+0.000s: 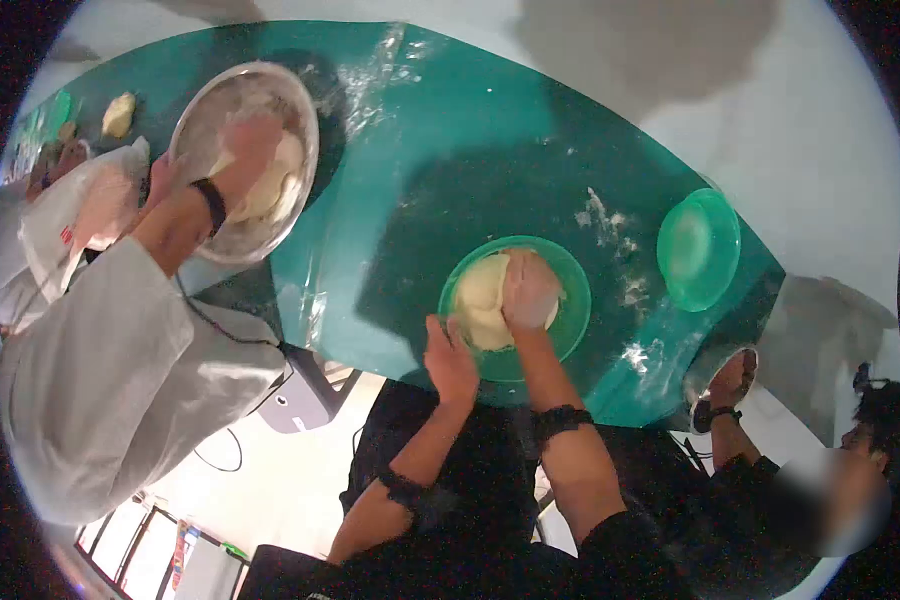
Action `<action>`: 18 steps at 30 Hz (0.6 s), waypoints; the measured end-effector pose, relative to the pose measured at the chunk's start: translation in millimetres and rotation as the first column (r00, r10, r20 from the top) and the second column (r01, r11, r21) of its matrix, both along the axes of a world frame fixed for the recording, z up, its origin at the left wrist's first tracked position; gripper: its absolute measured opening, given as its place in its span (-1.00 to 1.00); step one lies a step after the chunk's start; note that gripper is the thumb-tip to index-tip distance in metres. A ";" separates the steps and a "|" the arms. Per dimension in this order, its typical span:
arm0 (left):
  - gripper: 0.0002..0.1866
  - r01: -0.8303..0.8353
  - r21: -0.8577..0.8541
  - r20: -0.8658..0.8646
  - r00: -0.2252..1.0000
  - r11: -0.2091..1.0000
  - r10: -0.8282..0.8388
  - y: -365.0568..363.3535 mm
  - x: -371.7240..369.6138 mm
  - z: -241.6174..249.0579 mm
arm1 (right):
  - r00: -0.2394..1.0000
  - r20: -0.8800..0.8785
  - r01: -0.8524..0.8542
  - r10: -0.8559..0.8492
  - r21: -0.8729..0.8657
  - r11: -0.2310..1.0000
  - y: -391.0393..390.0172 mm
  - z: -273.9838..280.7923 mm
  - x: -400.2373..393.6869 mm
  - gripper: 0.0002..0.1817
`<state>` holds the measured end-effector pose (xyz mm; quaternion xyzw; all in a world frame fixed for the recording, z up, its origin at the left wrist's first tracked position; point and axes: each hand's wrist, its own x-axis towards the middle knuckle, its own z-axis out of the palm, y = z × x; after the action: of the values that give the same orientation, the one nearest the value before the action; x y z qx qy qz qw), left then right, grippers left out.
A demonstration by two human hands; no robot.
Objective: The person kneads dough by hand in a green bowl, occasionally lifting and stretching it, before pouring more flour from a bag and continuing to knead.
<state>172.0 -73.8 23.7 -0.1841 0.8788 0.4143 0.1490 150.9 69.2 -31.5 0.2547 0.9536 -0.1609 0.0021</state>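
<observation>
A green plastic bowl (576,325) stands on the table's near side in front of me, with a pale lump of dough (481,290) in it. My right hand (530,290) is closed and pressed down into the right part of the dough; its fingertips are hidden. At the bowl's left near rim, my left hand (452,365) grips the edge, the thumb and fingers about the rim. Dark bands circle both of my forearms.
A green table (410,200) carries white flour smears. On the left, a person's hand (253,140) works dough in a metal bowl (308,150). Another green bowl (698,250) lies at the right. Further right, another person's hand (735,375) reaches into a bowl (712,365).
</observation>
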 end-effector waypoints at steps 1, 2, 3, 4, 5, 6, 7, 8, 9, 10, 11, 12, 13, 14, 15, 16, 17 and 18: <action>-0.72 0.006 -0.022 0.001 1.000 1.000 -0.006 -5.1 -0.4 0.9 | 0.997 -0.035 0.062 -0.071 -0.199 0.978 -4.3 8.8 -0.9 -0.68; -0.72 0.019 -0.034 0.004 1.000 0.999 -0.019 -4.1 -4.9 -2.2 | 0.987 -0.055 0.120 -0.152 -0.381 0.917 -1.0 19.2 0.7 -0.67; -0.72 0.030 -0.038 0.011 0.999 0.999 -0.030 2.6 -12.9 -0.3 | 0.972 -0.058 0.162 -0.230 -0.544 0.823 5.3 36.2 0.5 -0.67; -0.72 0.157 -0.010 -0.035 0.987 0.988 -0.157 2.5 -24.2 1.1 | 0.963 0.014 0.227 -0.271 -0.586 0.778 10.9 49.5 4.5 -0.66; -0.71 0.277 0.007 -0.088 0.957 0.961 -0.276 -5.6 -43.0 1.2 | 0.949 0.087 0.288 -0.302 -0.625 0.726 14.4 62.4 7.7 -0.65; -0.70 0.392 0.010 -0.144 0.911 0.920 -0.387 -11.1 -60.2 0.2 | 0.931 0.160 0.347 -0.327 -0.661 0.666 16.5 70.2 10.9 -0.64; -0.69 0.457 0.036 -0.179 0.878 0.889 -0.444 -11.6 -72.9 -2.6 | 0.969 0.020 0.207 -0.246 -0.607 0.767 22.7 58.4 23.5 -0.63; -0.68 0.523 0.057 -0.215 0.838 0.850 -0.501 -11.2 -84.8 -6.9 | 0.982 -0.112 0.069 -0.150 -0.528 0.847 32.7 31.0 43.3 -0.62; -0.66 0.588 0.077 -0.253 0.792 0.805 -0.555 -8.0 -96.0 -8.2 | 0.972 -0.231 -0.063 -0.041 -0.424 0.904 34.5 36.7 39.9 -0.61; -0.62 0.608 0.086 -0.255 0.779 0.789 -0.573 -3.4 -103.3 -9.1 | 0.991 -0.094 0.035 -0.098 -0.521 0.853 35.5 42.7 39.8 -0.61; -0.59 0.627 0.096 -0.257 0.766 0.773 -0.590 2.5 -109.2 -10.1 | 0.989 0.051 0.143 -0.140 -0.598 0.789 36.9 49.0 41.7 -0.61; -0.55 0.646 0.106 -0.257 0.752 0.756 -0.607 7.4 -115.1 -9.9 | 0.966 0.199 0.257 -0.166 -0.654 0.711 32.1 67.3 32.6 -0.61; -0.52 0.661 0.141 -0.223 0.747 0.737 -0.627 10.6 -121.1 -11.5 | 0.952 0.225 0.304 -0.209 -0.594 0.745 22.1 76.4 24.1 -0.62; -0.49 0.674 0.175 -0.189 0.739 0.718 -0.647 13.4 -128.2 -12.7 | 0.935 0.247 0.349 -0.253 -0.530 0.773 8.2 82.9 14.7 -0.62; -0.46 0.683 0.209 -0.156 0.729 0.700 -0.666 16.0 -134.4 -14.5 | 0.917 0.265 0.391 -0.297 -0.463 0.795 -0.2 87.4 6.2 -0.62; -0.45 0.688 0.198 -0.126 0.724 0.698 -0.678 19.1 -139.9 -16.6 | 0.914 0.356 0.339 -0.195 -0.404 0.849 -1.4 88.9 -2.1 -0.59; -0.44 0.694 0.187 -0.088 0.717 0.696 -0.692 20.2 -142.2 -18.1 | 0.977 0.210 0.109 -0.038 -0.336 0.935 0.3 66.0 4.4 -0.57; -0.44 0.701 0.176 -0.049 0.707 0.691 -0.706 20.6 -143.7 -19.8 | 0.987 0.078 -0.117 0.138 -0.230 0.966 4.4 26.5 17.6 -0.55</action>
<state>28.3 -53.2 3.9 0.1758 0.8388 0.4019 0.3224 168.5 73.6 -5.0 0.1980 0.9426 -0.2550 0.0857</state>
